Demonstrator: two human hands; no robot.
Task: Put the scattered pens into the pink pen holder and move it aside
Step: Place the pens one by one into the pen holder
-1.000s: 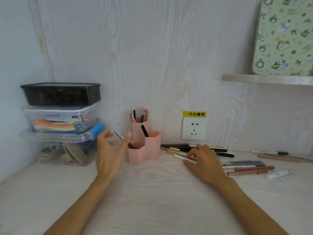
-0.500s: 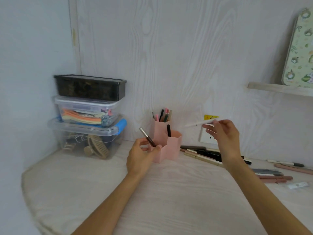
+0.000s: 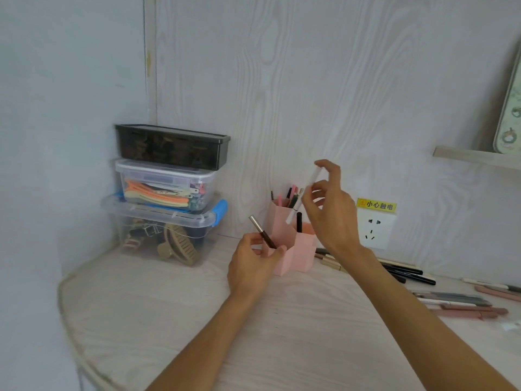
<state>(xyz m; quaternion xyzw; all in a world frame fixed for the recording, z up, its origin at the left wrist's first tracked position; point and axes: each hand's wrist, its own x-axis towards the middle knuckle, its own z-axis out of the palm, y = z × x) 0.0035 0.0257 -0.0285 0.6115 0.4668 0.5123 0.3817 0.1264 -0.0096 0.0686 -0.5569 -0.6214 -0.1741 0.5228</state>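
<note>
The pink pen holder (image 3: 304,252), made of hexagonal cups, stands on the desk by the back wall with several pens upright in it. My left hand (image 3: 253,266) grips its front-left cup, where a brown pen with a silver cap (image 3: 262,232) leans out. My right hand (image 3: 328,210) holds a white pen (image 3: 306,193) nearly upright just above the holder. More scattered pens (image 3: 408,273) lie on the desk to the right, black, grey and pink ones (image 3: 468,311).
Three stacked plastic boxes (image 3: 166,193) with clips and hair claws stand at the back left. A wall socket (image 3: 373,230) with a yellow label sits behind the pens. A shelf (image 3: 476,158) juts out at upper right. The desk's rounded edge (image 3: 66,306) lies left.
My right hand picked a white pen up off the desk, then tilted it from level to nearly upright over the holder. My left hand closed on the holder's front cup.
</note>
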